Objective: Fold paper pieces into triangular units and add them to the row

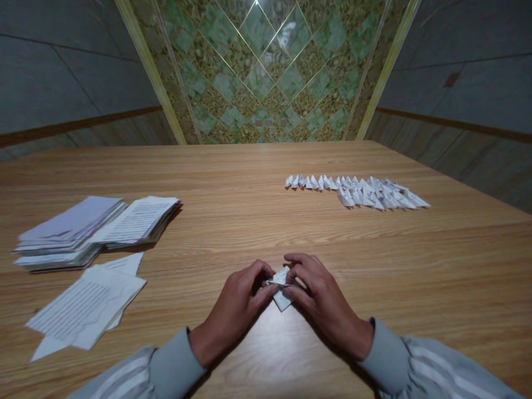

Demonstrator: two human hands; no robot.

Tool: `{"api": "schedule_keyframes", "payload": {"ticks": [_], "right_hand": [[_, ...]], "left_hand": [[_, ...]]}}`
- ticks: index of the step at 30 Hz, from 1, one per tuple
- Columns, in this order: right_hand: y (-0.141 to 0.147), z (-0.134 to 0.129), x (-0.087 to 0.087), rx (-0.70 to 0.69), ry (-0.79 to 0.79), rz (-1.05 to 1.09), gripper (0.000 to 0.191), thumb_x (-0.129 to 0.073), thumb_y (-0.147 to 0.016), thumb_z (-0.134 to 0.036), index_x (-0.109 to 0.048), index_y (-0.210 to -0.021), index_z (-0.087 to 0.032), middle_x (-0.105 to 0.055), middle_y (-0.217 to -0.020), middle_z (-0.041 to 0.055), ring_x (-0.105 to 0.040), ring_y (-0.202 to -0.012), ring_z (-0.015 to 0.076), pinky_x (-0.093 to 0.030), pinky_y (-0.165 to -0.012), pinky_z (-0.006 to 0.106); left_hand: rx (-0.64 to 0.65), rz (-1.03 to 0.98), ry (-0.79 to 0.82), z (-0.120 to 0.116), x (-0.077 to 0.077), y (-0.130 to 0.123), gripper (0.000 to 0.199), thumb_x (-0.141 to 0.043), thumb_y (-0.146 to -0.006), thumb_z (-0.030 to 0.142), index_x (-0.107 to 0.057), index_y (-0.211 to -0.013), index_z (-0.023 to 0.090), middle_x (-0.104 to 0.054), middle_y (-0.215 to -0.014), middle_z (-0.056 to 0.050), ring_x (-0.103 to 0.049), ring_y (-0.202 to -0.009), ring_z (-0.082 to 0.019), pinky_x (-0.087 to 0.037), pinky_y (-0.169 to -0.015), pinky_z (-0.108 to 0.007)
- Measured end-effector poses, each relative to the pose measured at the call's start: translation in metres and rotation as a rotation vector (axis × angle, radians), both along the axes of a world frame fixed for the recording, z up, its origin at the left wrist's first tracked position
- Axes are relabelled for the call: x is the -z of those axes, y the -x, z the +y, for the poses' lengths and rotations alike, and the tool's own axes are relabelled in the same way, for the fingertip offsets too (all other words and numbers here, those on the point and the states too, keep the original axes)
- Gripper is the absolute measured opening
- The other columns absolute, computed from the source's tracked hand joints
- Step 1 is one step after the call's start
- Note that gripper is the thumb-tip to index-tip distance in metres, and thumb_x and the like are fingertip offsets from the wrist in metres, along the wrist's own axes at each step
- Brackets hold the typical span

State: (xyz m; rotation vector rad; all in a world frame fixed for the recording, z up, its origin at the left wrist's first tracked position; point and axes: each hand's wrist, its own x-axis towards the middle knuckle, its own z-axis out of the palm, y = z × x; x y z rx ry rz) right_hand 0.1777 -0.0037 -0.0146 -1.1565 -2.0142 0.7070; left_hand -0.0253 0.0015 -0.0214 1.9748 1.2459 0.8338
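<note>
Both forearms reach in from the near edge of view, angled inward, so that the hands meet at a small piece of paper. The left hand (233,302) lies palm down with its fingers curled, thumb and forefinger pinching the paper (282,301) at its left side. The right hand (326,293) mirrors it, thumb and bent forefinger pressed on the paper's right side, its other fingers arched beyond. The paper sits between the fingertips of both hands, just above or on the table; which of these cannot be told. It is white, creased, with a raised peaked flap and a pointed lower corner toward the wearer.

The sleeves (172,363) are grey cloth with pale stripes and gathered cuffs. The table (233,221) shows a light brown wood grain with a smooth sheen. Left of the left hand lie loose sheets (83,305), flat, overlapping and lined with print; beyond these stands a stack (141,219) of thin, uneven-edged paper. Beyond the right hand, to its right, stand rows of small, pointed white folded pieces (366,194).
</note>
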Motion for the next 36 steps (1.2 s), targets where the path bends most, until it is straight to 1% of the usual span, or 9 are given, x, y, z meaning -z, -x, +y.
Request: {"api": "schedule_keyframes", "payload": {"ticks": [4,8,11,13,17,23,30,33,36], "right_hand": [[0.001,-0.001,-0.005,0.026,0.123,0.142,0.010,-0.065,-0.090,-0.016,-0.060,-0.097,-0.022,-0.068,-0.112,0.0067,-0.062,-0.105,0.0222,-0.048,-0.089,0.035],[0.003,-0.002,-0.009,0.003,0.367,0.331,0.032,-0.068,-0.085,-0.024,-0.056,-0.115,-0.020,-0.069,-0.087,0.0002,-0.063,-0.080,0.0169,-0.048,-0.069,0.027],[0.002,0.000,-0.008,-0.016,0.395,0.301,0.014,-0.067,-0.085,-0.031,-0.064,-0.087,-0.018,-0.064,-0.076,-0.0008,-0.057,-0.072,0.0151,-0.043,-0.063,0.025],[0.001,0.001,-0.005,-0.005,0.383,0.294,0.022,-0.064,-0.087,-0.034,-0.062,-0.074,-0.017,-0.060,-0.070,-0.0014,-0.053,-0.067,0.0139,-0.039,-0.061,0.025],[-0.003,0.003,-0.003,0.010,0.373,0.342,0.020,-0.064,-0.088,-0.033,-0.064,-0.076,-0.017,-0.061,-0.071,-0.0015,-0.052,-0.067,0.0139,-0.039,-0.062,0.026],[-0.004,0.003,-0.007,-0.007,0.366,0.324,0.025,-0.065,-0.089,-0.038,-0.065,-0.076,-0.016,-0.060,-0.073,-0.0005,-0.052,-0.069,0.0140,-0.039,-0.063,0.025],[-0.003,0.003,-0.004,-0.043,0.432,0.413,0.030,-0.067,-0.088,-0.041,-0.060,-0.071,-0.017,-0.053,-0.066,-0.0032,-0.045,-0.063,0.0117,-0.034,-0.058,0.025],[-0.003,0.002,-0.003,-0.061,0.445,0.416,0.032,-0.068,-0.087,-0.042,-0.060,-0.070,-0.016,-0.052,-0.066,-0.0030,-0.045,-0.063,0.0117,-0.033,-0.058,0.025],[-0.003,0.001,-0.003,-0.105,0.495,0.446,0.033,-0.069,-0.087,-0.045,-0.063,-0.075,-0.015,-0.056,-0.069,-0.0013,-0.048,-0.066,0.0127,-0.035,-0.060,0.025]], "left_hand": [[-0.048,-0.180,0.092,-0.001,-0.002,-0.002,0.015,-0.066,-0.087,0.030,-0.063,-0.079,0.018,-0.062,-0.068,0.001,-0.055,-0.062,-0.014,-0.041,-0.058,-0.025],[-0.084,-0.315,0.173,-0.002,-0.002,-0.004,0.014,-0.070,-0.081,0.027,-0.061,-0.075,0.018,-0.060,-0.066,0.002,-0.052,-0.061,-0.013,-0.040,-0.056,-0.024],[-0.060,-0.367,0.220,-0.003,-0.002,-0.004,0.013,-0.071,-0.079,0.024,-0.061,-0.076,0.017,-0.061,-0.067,0.002,-0.055,-0.062,-0.013,-0.042,-0.058,-0.024],[-0.026,-0.415,0.268,-0.002,-0.003,-0.004,0.012,-0.072,-0.079,0.023,-0.062,-0.081,0.017,-0.066,-0.073,0.000,-0.060,-0.067,-0.015,-0.046,-0.062,-0.025],[-0.009,-0.467,0.369,0.001,-0.006,-0.002,0.020,-0.070,-0.082,0.028,-0.067,-0.099,0.016,-0.071,-0.080,-0.003,-0.063,-0.070,-0.016,-0.048,-0.064,-0.026],[0.027,-0.423,0.445,0.000,-0.013,-0.001,0.025,-0.066,-0.085,0.034,-0.073,-0.075,0.012,-0.068,-0.066,-0.005,-0.059,-0.061,-0.015,-0.045,-0.058,-0.025],[0.057,-0.337,0.317,-0.001,-0.017,0.000,0.022,-0.064,-0.089,0.031,-0.072,-0.079,0.014,-0.067,-0.070,-0.002,-0.057,-0.064,-0.014,-0.042,-0.060,-0.024],[0.093,-0.369,0.374,-0.002,-0.016,-0.002,0.019,-0.068,-0.085,0.031,-0.074,-0.091,0.014,-0.071,-0.080,-0.004,-0.059,-0.070,-0.015,-0.044,-0.064,-0.024],[0.099,-0.425,0.467,-0.003,-0.013,-0.005,0.018,-0.072,-0.081,0.030,-0.073,-0.081,0.012,-0.069,-0.072,-0.003,-0.058,-0.065,-0.014,-0.043,-0.061,-0.024]]}}
